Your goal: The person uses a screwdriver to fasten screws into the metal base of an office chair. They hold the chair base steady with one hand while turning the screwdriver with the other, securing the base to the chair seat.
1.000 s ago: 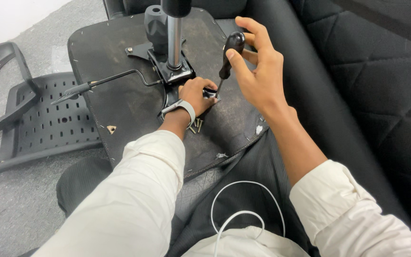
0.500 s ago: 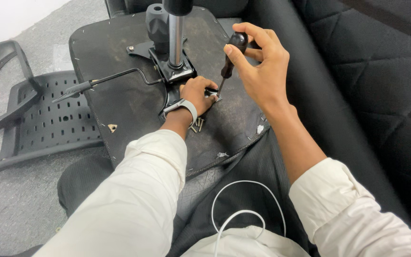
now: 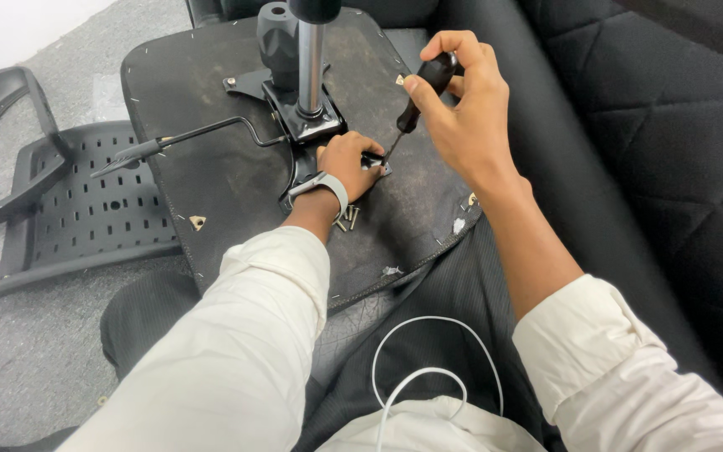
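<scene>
Right hand (image 3: 466, 109) grips the black-handled screwdriver (image 3: 418, 96), tip down by the metal bracket (image 3: 307, 134) on the upturned chair seat (image 3: 211, 192), centre-far. Left hand (image 3: 346, 163) closed, pressing the bracket; its contents can't be seen. Risk: tip slips off the screw w/ the shaft tilted, jabbing fingers. Seat underside rough, scuffed black; chrome post (image 3: 310, 67) smooth; loose screws (image 3: 349, 216) near the wrist.

Black-handled screwdriver (image 3: 416, 105), tilted, tip down at black metal chair bracket (image 3: 307, 125) (seat underside)
</scene>
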